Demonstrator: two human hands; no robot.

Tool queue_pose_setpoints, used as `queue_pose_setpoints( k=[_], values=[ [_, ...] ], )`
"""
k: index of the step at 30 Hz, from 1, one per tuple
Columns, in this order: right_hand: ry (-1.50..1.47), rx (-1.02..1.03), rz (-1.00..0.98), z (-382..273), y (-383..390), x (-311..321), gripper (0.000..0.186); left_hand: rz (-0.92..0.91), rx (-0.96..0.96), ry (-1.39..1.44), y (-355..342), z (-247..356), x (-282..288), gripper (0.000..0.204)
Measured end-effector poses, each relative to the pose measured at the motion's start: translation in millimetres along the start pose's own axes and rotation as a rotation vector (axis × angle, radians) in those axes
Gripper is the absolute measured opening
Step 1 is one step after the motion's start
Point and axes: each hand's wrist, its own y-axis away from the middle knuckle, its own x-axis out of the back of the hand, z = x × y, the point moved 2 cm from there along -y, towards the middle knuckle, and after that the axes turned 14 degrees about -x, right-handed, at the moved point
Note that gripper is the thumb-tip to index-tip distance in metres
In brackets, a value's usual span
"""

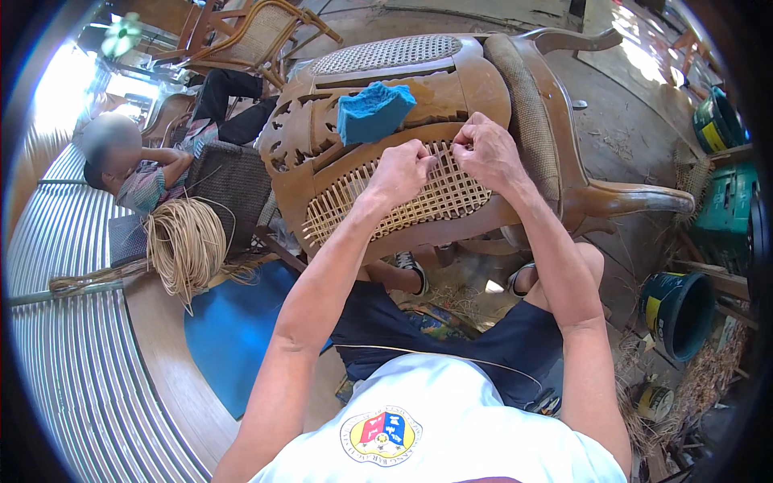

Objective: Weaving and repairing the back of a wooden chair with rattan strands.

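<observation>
A carved wooden chair [475, 88] lies tipped over in front of me, its backrest facing up. Open lattice cane webbing [443, 197] fills the near panel, with strand ends standing out along its lower left side. My left hand [400, 172] is closed in a pinch over the panel's upper edge. Just to its right, my right hand [489, 153] is also pinched, at the panel's upper right. Whatever thin thing the fingers hold is too small to make out. On the carved middle slat rests a crumpled blue cloth [374, 113]. A finer cane panel [386, 55] sits beyond it.
A coil of cane strands [187, 245] hangs at left beside a dark woven chair [229, 197]. Behind it sits another person [161, 173]. A rattan chair [262, 36] stands at the back. Dark buckets [678, 314] and a green crate [725, 209] line the right.
</observation>
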Motion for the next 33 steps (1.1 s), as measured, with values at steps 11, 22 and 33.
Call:
queue_pose_setpoints(
  k=[11, 22, 33],
  values=[
    [0.238, 0.165, 0.064, -17.8, 18.3, -2.0, 0.011, 0.034, 0.119, 0.042, -6.0, -2.4, 3.5, 0.030],
    [0.343, 0.147, 0.056, -28.8, 21.3, -0.3, 0.013, 0.264, 0.099, -0.300, 85.1, -27.2, 64.6, 0.032],
    [-0.600, 0.007, -0.468, -34.4, -1.5, -6.4, 0.022, 0.307, -0.039, 0.049, 46.6, 45.7, 88.4, 0.031]
  ],
)
